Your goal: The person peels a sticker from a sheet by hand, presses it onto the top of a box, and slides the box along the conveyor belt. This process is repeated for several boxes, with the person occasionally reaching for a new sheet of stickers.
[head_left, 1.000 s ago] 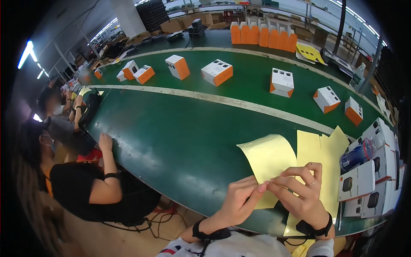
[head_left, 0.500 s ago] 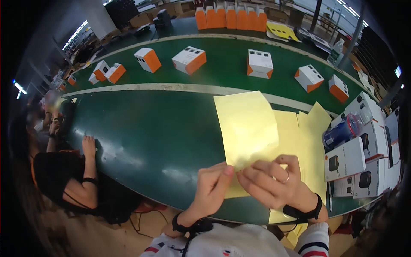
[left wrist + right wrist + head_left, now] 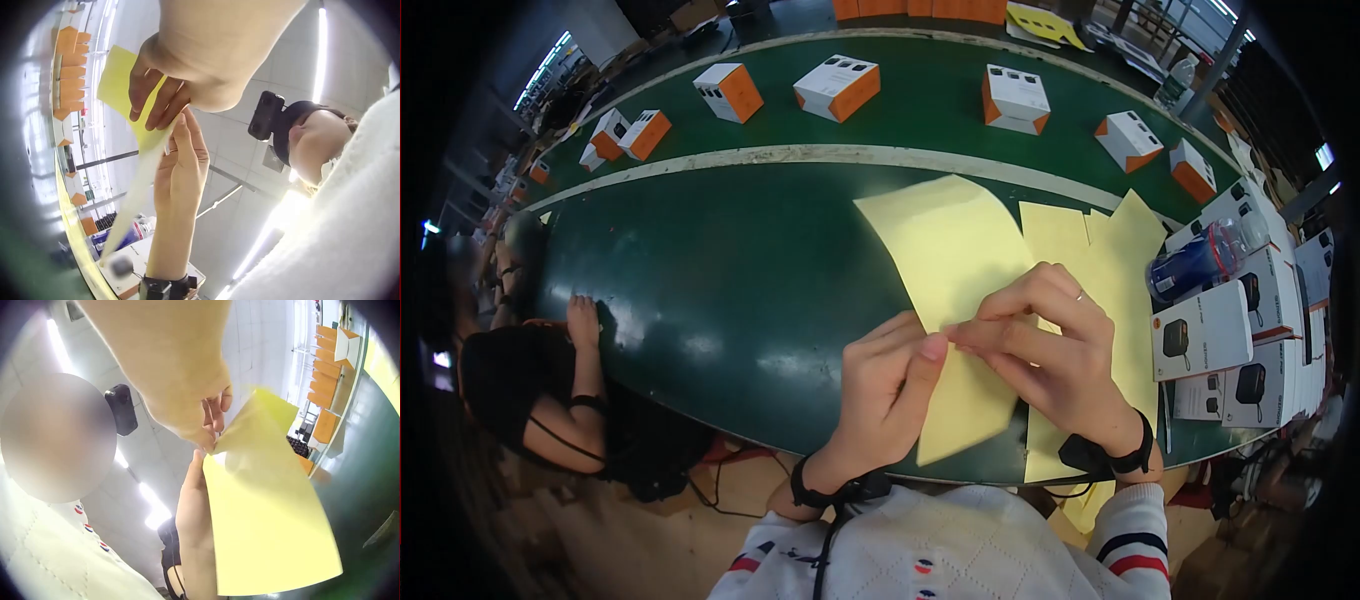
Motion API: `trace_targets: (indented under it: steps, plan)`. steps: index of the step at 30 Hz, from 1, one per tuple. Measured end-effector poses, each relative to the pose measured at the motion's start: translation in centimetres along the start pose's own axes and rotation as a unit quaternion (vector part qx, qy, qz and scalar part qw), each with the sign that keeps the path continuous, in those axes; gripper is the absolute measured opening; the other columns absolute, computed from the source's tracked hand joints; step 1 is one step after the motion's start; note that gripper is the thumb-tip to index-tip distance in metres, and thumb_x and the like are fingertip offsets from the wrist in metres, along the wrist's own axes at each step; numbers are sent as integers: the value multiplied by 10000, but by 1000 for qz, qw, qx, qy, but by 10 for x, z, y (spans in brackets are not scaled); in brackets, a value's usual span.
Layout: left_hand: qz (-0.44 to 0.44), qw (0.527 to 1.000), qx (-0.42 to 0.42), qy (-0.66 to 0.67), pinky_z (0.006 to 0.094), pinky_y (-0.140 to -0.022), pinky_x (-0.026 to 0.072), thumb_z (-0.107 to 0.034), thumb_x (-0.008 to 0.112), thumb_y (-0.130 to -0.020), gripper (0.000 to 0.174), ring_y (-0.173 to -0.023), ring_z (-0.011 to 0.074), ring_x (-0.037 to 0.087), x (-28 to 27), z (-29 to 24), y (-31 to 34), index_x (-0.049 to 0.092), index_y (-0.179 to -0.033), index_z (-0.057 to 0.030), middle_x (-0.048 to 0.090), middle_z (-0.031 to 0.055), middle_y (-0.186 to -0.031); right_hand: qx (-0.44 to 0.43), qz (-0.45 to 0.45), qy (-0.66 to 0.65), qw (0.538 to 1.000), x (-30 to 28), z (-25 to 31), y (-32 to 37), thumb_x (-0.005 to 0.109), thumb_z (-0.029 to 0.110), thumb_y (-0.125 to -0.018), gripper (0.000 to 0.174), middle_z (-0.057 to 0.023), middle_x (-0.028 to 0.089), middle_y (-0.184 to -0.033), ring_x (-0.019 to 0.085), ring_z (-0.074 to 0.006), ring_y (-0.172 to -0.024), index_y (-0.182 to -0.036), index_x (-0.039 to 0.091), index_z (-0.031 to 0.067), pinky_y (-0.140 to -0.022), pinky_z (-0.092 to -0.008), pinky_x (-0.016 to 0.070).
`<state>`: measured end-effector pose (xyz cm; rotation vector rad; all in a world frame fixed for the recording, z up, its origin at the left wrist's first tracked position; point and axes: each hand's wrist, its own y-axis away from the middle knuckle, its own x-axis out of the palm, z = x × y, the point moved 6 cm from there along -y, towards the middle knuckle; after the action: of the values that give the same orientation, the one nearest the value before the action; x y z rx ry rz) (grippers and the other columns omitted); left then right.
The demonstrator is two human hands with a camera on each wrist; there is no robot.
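Your left hand [image 3: 885, 388] and right hand [image 3: 1058, 348] both have fingers clamped at the edge of a yellow sheet [image 3: 952, 240], which extends beyond them above the counter [image 3: 730, 260], flat paper [image 3: 1128, 275] lying to their right.

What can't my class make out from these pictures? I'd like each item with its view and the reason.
- Head view: the patch of yellow sheet under the right hand, covered by its fingers.
- Right wrist view: most fingers of the left hand, hidden behind the yellow sheet.
- Head view: the tops of the orange boxes, cut off by the upper edge.
- Head view: fine print on the white boxes, too small to read.
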<state>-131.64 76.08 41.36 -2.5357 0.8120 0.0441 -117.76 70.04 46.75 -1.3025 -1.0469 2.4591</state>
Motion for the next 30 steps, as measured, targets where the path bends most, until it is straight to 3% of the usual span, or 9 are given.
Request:
trace_targets:
  steps: [5,11,19,22,26,30]
  plan:
    - [-31,987,103,-121,386,-657,446,-98,562,-999,208,-778,324,610,-6,-15,-3,683,-906,43,665,144,-825,-36,-4,24,999,6,6,-3,777,78,-631,283,16,639,-877,562,-142,-652,-913,758,105,-566,-282,419]
    - [12,969,93,-228,395,-722,470,-88,577,-975,177,-891,331,645,-19,-22,1,694,-928,37,702,152,-926,-72,-8,21,997,17,10,-7,783,87,-618,239,5,647,-855,562,-134,-600,-851,732,89,-507,-253,401]
    - [-2,998,15,-68,376,-703,462,-84,502,-1021,268,-839,321,652,-47,-12,7,655,-877,82,694,175,-867,-134,-91,43,986,30,34,-13,831,41,-615,208,11,643,-778,525,-116,-543,-797,746,95,-475,-255,374]
    - [-6,1000,-29,-2,350,-642,423,-91,479,-1040,304,-726,263,586,-56,-5,10,594,-826,92,635,153,-776,-166,-71,76,981,37,42,-14,712,95,-649,172,-2,664,-812,578,-118,-604,-816,735,63,-493,-235,403]
    - [-1,995,-91,45,320,-565,339,-97,452,-1059,347,-619,163,427,-66,-3,13,505,-768,87,500,98,-663,-150,-73,63,984,43,45,-19,738,80,-652,152,-9,648,-797,580,-124,-613,-803,724,63,-487,-251,416]
    - [-3,996,-72,58,307,-551,311,-119,430,-1074,380,-617,114,389,-75,2,14,495,-756,78,467,75,-641,-99,-69,-4,993,51,43,-29,774,71,-673,150,-21,620,-811,582,-144,-617,-809,712,72,-494,-272,436]
